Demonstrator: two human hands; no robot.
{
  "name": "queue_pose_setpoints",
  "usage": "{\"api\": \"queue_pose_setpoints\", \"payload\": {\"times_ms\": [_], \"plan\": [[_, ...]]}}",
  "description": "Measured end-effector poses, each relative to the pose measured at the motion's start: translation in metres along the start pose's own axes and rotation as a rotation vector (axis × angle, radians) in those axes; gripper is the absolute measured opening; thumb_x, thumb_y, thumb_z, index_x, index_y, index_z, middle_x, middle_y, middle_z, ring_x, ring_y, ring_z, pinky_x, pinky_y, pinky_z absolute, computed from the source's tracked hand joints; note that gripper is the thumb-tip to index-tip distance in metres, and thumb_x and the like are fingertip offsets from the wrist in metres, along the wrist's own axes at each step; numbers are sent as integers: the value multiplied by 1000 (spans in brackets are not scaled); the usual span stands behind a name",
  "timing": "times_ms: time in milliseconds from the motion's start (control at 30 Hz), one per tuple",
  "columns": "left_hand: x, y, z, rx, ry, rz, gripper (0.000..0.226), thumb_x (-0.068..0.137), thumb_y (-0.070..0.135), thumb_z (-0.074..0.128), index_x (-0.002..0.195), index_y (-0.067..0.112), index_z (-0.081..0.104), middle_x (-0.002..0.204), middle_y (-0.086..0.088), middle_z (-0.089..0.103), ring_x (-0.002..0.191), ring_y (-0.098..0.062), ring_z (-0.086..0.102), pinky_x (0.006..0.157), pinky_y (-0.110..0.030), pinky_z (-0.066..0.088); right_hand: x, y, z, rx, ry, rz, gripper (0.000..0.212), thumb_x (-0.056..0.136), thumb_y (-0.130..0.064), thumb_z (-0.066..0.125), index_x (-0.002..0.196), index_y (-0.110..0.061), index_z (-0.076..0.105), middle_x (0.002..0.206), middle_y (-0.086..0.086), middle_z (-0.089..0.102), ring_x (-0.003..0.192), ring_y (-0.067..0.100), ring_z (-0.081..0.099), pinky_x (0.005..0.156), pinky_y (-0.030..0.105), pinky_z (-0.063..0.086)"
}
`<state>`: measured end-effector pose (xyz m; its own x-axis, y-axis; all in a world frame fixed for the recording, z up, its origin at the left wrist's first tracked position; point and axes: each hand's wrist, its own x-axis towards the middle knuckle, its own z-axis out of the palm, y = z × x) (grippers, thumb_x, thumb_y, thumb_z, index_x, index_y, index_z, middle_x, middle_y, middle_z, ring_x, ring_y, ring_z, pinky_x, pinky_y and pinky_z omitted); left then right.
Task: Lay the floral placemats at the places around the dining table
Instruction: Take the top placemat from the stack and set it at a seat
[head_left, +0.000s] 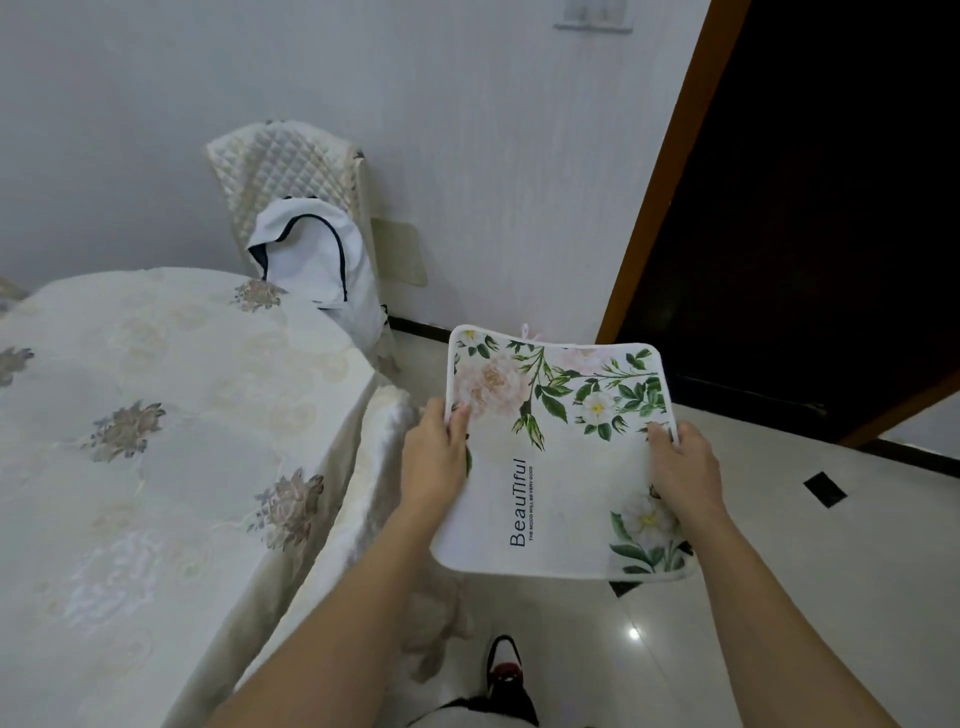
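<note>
Placemat (561, 467) soft matt printed cloth; tablecloth (156, 415) embroidered, faintly sheeny fabric; floor (779, 597) glossy tile; chair cover (291, 171) quilted

Floral placemat (561, 467) aloft, beside table (156, 415)

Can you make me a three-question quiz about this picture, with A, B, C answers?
1. Where is the white floral placemat?
A. Flat on the table
B. Held in the air beside the table
C. Lying on the floor

2. What colour are the placemat's leaves?
A. Green
B. Blue
C. Orange

3. How is the placemat held?
A. By one hand only
B. By nobody
C. By both hands, one on each side

Answers:
1. B, because it hangs above the pale tiled floor, to the right of the dining table with the cream flowered tablecloth, not touching it.
2. A, because green leaves surround the pink and white flowers.
3. C, because the left hand has a grip on the left edge and the right hand on the right edge.
</note>
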<state>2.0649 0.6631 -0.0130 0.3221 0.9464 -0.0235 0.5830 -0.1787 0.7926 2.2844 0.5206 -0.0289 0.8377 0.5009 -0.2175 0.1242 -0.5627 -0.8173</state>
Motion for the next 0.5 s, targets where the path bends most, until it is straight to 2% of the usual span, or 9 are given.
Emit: {"api": "queue_pose_setpoints", "payload": {"times_ms": [167,300,500], "plan": [[67,9,16,3,10,-16,32,103,36,43,91,7,49,82,-3,60,73,-21,56,58,-32,34,62,-28,13,29,-17,4,25,101,-33,46,100,-12,59,89,3,64,78,17,60,62,29,43],[113,13,26,-30,27,-55,34,102,38,43,92,6,50,81,-1,62,68,-10,54,53,-23,36,113,-49,28,16,-54,-26,23,102,-32,45,98,-14,59,90,3,63,79,18,59,59,30,41],[188,16,48,-83,102,-127,37,102,38,44,87,5,47,75,0,58,65,-15,52,55,-30,39,205,-88,61,-7,-136,-79,20,103,-31,44,102,-17,58,88,-2,61,78,14,57,58,28,39]]}}
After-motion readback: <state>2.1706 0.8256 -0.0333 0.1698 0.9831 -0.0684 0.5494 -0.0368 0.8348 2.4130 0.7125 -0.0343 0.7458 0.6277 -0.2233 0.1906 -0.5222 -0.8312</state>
